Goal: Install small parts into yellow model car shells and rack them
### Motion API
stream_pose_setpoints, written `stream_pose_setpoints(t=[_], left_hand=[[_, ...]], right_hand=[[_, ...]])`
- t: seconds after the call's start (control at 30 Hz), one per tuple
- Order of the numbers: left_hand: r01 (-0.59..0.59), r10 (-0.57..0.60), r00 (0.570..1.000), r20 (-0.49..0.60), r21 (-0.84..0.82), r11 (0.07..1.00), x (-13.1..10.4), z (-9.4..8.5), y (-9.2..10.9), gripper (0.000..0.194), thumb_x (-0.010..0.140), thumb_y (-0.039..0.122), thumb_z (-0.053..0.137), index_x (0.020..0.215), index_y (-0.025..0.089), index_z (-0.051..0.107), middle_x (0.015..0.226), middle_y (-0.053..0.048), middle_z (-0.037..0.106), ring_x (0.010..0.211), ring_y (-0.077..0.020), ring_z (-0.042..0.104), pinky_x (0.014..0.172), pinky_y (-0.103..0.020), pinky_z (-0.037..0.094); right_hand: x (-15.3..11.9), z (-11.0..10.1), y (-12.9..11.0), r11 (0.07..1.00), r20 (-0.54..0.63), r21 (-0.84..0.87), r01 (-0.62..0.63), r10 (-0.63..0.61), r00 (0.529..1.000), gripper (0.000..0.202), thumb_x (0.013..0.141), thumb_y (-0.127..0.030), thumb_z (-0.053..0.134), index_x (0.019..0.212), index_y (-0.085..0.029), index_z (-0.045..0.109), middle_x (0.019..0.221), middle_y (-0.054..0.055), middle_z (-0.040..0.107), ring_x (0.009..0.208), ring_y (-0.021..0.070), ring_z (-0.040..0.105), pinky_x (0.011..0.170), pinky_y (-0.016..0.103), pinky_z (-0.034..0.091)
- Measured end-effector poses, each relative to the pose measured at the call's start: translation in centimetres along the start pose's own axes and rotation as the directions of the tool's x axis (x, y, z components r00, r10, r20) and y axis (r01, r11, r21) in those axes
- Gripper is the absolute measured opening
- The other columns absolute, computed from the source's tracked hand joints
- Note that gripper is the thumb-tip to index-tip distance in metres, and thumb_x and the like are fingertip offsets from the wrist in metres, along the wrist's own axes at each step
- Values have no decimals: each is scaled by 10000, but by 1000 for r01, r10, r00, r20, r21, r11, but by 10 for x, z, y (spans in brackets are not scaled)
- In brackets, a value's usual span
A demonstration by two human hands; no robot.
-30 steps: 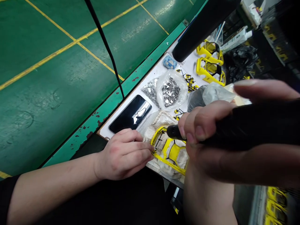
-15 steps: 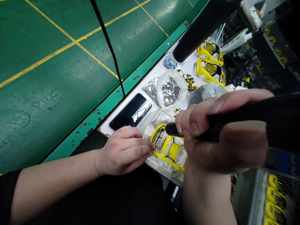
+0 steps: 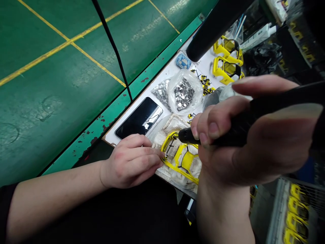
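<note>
A yellow toy car body (image 3: pixel 189 161) lies upside down on a whitish, worn moulded holder (image 3: pixel 165 173), a thin black part across its near end. My left hand (image 3: pixel 134 161) is closed, fingertips pressed together on the rim at that end. In my right hand (image 3: pixel 269 154) is a black electric screwdriver (image 3: pixel 186 136), fingers wrapped around its barrel. Its tip meets the car's end at the far corner, by one end of the black part. My right hand hides the car's other end. Whatever small piece may be under my left fingertips cannot be made out.
A phone (image 3: pixel 139 118) and an open plastic bag of small silvery metal pieces (image 3: pixel 184 95) lie beyond my hands. Farther back are a blue car-shaped piece (image 3: pixel 183 61), small black-and-yellow parts (image 3: pixel 207 84) and yellow car bodies (image 3: pixel 225 69). A green conveyor (image 3: pixel 63 74) runs alongside.
The view has shifted slightly. My right hand's thumb and index finger have spread wider around the screwdriver, whose tip stays at the same corner. My left hand keeps its place on the rim.
</note>
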State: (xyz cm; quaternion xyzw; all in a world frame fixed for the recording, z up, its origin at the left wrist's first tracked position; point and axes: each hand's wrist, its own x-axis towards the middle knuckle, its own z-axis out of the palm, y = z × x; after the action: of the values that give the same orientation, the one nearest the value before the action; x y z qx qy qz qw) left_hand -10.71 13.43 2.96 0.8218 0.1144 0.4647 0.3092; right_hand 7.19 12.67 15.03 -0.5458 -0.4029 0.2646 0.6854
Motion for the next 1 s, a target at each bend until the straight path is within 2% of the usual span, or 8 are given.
stream_pose_setpoints(t=[0.13, 0.37, 0.57, 0.83, 0.93, 1.0], left_hand=[[1, -1, 1000, 2, -11, 1000, 0, 0, 0, 251, 987, 95, 809, 1202, 155, 695, 1122, -103, 883, 839, -219, 773, 782, -398, 636], [-6, 6, 1000, 0, -16, 1000, 0, 1, 0, 272, 980, 93, 811, 1217, 146, 689, 1121, -109, 883, 839, -221, 780, 787, -402, 647], [12, -12, 1000, 1, -24, 1000, 0, 0, 0, 289, 988, 101, 796, 1243, 179, 685, 1122, -94, 885, 847, -216, 789, 794, -386, 660], [1, -1, 1000, 1, -35, 999, 0, 0, 0, 269, 990, 86, 794, 1230, 149, 691, 1121, -107, 882, 864, -225, 804, 806, -404, 657], [6, -6, 1000, 0, -29, 1000, 1, 0, 0, 242, 1007, 100, 780, 1218, 176, 692, 1120, -89, 884, 858, -217, 798, 799, -395, 653], [2, -2, 1000, -3, -24, 1000, 1, 0, 1, 239, 1003, 98, 786, 1212, 168, 695, 1115, -92, 884, 848, -216, 790, 794, -394, 651]], right_hand=[[-1, 0, -1, 1000, 0, 15, 10, -10, 1000, 394, 1048, -618, 780, 900, -265, 684, 614, -58, 526, 461, 134, 487, 475, 309, 382], [0, -5, 1, 999, 43, 45, -14, 12, 999, 397, 1074, -628, 749, 922, -272, 662, 628, -56, 560, 459, 143, 496, 477, 310, 400], [-3, 0, 0, 1000, -17, -8, 8, -8, 1000, 363, 1079, -603, 744, 918, -288, 662, 631, -49, 552, 455, 169, 495, 471, 336, 403], [-1, -1, 0, 1000, -39, 10, -5, 6, 999, 330, 1014, -536, 850, 894, -283, 675, 603, -57, 576, 433, 155, 489, 451, 329, 423], [0, -3, 1, 1000, -14, 24, -18, 18, 1000, 358, 958, -557, 903, 893, -285, 679, 600, -62, 572, 433, 149, 485, 442, 326, 441], [0, -4, 2, 999, 0, 29, -17, 17, 1000, 366, 965, -575, 888, 902, -282, 678, 606, -59, 564, 443, 147, 484, 447, 322, 443]])
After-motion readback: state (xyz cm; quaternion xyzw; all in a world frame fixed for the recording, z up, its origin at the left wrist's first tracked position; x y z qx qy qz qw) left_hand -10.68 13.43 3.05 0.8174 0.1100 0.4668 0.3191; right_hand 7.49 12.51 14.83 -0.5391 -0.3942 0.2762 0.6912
